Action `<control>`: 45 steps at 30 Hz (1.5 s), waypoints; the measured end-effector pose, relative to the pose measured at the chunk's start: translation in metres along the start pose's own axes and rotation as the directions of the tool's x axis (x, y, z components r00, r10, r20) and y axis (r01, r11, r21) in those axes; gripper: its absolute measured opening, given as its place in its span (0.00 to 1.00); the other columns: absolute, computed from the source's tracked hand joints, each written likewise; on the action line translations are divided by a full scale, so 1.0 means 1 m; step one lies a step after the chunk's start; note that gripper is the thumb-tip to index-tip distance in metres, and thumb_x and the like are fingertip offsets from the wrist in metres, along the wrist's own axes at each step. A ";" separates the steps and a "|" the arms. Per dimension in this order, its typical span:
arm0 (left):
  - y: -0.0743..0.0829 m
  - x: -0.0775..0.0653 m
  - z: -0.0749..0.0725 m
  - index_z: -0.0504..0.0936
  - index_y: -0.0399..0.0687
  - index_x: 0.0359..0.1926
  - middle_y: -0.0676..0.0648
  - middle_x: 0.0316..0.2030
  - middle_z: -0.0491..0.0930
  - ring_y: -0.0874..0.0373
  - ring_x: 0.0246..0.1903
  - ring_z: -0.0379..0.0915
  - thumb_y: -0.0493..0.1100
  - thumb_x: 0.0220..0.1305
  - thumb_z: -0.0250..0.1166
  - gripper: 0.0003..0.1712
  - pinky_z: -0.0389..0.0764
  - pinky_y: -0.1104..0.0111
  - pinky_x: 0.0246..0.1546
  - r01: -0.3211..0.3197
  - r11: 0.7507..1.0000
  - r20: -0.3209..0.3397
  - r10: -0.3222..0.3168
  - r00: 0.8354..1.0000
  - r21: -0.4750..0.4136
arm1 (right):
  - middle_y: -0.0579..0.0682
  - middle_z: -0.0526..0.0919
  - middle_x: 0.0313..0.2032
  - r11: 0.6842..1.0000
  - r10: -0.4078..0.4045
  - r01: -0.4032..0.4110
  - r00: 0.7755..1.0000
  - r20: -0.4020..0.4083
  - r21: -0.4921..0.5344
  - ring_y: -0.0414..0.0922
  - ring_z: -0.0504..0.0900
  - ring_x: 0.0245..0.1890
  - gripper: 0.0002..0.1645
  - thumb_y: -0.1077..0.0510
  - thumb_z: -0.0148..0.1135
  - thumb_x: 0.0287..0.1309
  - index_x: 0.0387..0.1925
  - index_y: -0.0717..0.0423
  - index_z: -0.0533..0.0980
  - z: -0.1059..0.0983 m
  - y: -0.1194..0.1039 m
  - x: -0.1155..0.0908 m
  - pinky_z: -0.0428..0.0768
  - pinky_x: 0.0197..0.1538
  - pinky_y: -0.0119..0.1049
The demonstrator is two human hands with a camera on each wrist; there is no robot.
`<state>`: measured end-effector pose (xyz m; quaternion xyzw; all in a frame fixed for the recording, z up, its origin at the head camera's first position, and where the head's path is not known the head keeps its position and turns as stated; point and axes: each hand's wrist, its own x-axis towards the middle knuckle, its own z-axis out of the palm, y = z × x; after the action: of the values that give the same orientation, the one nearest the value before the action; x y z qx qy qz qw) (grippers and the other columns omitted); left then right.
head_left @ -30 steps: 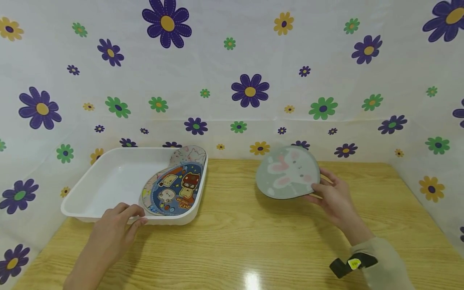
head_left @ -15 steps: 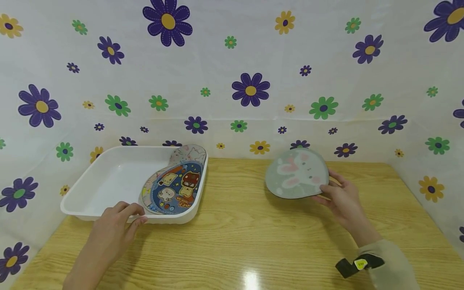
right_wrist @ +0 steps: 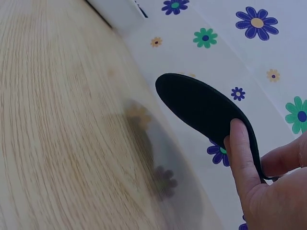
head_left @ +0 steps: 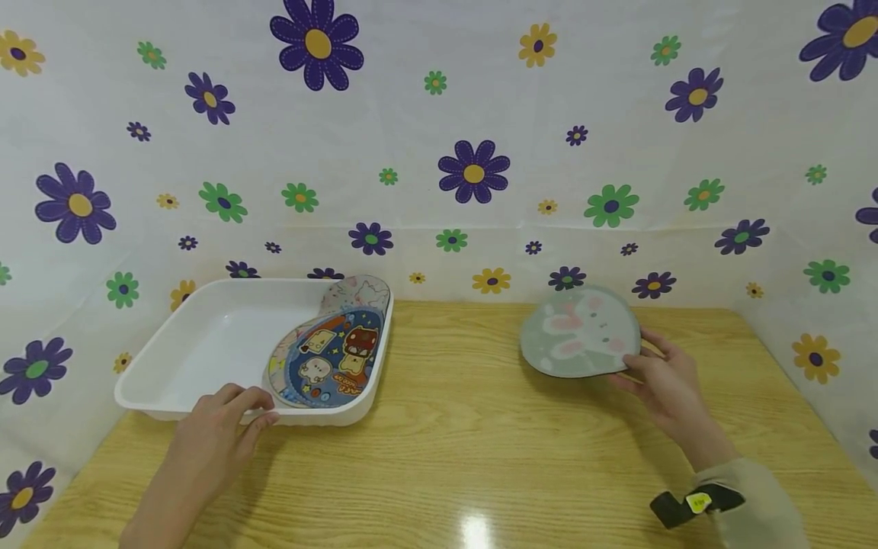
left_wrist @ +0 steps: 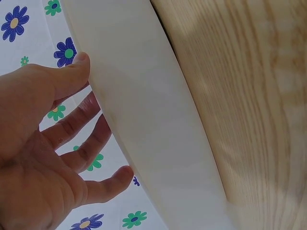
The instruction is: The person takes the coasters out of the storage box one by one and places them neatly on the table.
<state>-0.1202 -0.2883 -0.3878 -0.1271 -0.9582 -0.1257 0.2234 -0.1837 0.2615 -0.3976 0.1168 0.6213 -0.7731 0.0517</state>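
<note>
My right hand [head_left: 665,389] pinches the right edge of a grey-green mouse pad [head_left: 579,333] with a white bunny print, thumb on top and fingers beneath. In the right wrist view its black underside [right_wrist: 201,105] faces the camera, raised over the tabletop. My left hand [head_left: 216,431] grips the near rim of a white plastic tray [head_left: 206,343], the thumb outside and the fingers over the rim; the left wrist view shows the tray wall [left_wrist: 139,115] between hand and table. Inside the tray's right side lies a blue rounded mouse pad [head_left: 334,356] with cartoon figures, overlapping other printed pads [head_left: 357,293].
The wood-grain table [head_left: 446,457] extends in front of both hands. A white cloth [head_left: 411,114] with purple, green and yellow flowers hangs behind it and along both sides. A black strap [head_left: 696,503] with a yellow label is on the right sleeve.
My right hand has moved the bunny mouse pad to the right, away from the tray, and slightly lower. The left hand and the tray have stayed in place.
</note>
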 end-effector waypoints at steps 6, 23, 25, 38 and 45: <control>0.000 -0.001 0.000 0.83 0.53 0.33 0.47 0.34 0.83 0.45 0.29 0.79 0.39 0.54 0.78 0.11 0.75 0.54 0.24 0.004 1.000 0.003 -0.004 1.000 0.001 | 0.39 0.75 0.48 1.000 0.003 -0.003 1.000 -0.004 -0.013 0.33 0.84 0.42 0.45 0.69 0.48 0.73 0.82 0.54 0.40 -0.010 0.000 -0.001 0.87 0.49 0.33; 0.001 -0.002 -0.002 0.83 0.53 0.33 0.47 0.35 0.84 0.40 0.33 0.80 0.39 0.56 0.77 0.10 0.77 0.50 0.26 0.031 0.999 0.031 -0.031 0.999 -0.008 | 0.36 0.80 0.40 0.999 0.029 -0.029 0.999 -0.015 0.044 0.35 0.86 0.39 0.48 0.70 0.50 0.73 0.82 0.53 0.37 -0.032 0.001 0.002 0.88 0.45 0.32; 0.001 -0.002 -0.002 0.83 0.53 0.33 0.47 0.35 0.84 0.40 0.33 0.80 0.39 0.56 0.77 0.10 0.77 0.50 0.26 0.031 0.999 0.031 -0.031 0.999 -0.009 | 0.36 0.80 0.40 0.998 0.038 -0.037 0.999 -0.019 0.043 0.35 0.86 0.39 0.48 0.70 0.50 0.73 0.82 0.52 0.37 -0.034 0.001 0.002 0.88 0.46 0.32; 0.002 -0.002 -0.005 0.83 0.53 0.34 0.46 0.36 0.84 0.41 0.34 0.80 0.39 0.57 0.76 0.09 0.79 0.47 0.29 0.049 0.999 0.060 -0.048 0.997 -0.012 | 0.40 0.75 0.45 0.996 0.062 -0.060 0.997 -0.043 0.061 0.35 0.85 0.39 0.48 0.71 0.48 0.72 0.83 0.50 0.37 -0.047 -0.001 0.009 0.88 0.46 0.34; 0.002 -0.001 -0.004 0.83 0.53 0.34 0.48 0.36 0.84 0.43 0.33 0.79 0.39 0.56 0.77 0.10 0.78 0.50 0.28 0.032 0.999 0.036 -0.032 0.999 -0.009 | 0.37 0.78 0.40 0.997 0.060 -0.058 0.998 -0.036 0.041 0.36 0.86 0.37 0.48 0.71 0.48 0.72 0.82 0.52 0.36 -0.055 -0.001 0.015 0.88 0.46 0.34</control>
<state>-0.1168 -0.2883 -0.3847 -0.1149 -0.9634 -0.1313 0.2035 -0.1922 0.3161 -0.4113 0.1504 0.6029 -0.7812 0.0605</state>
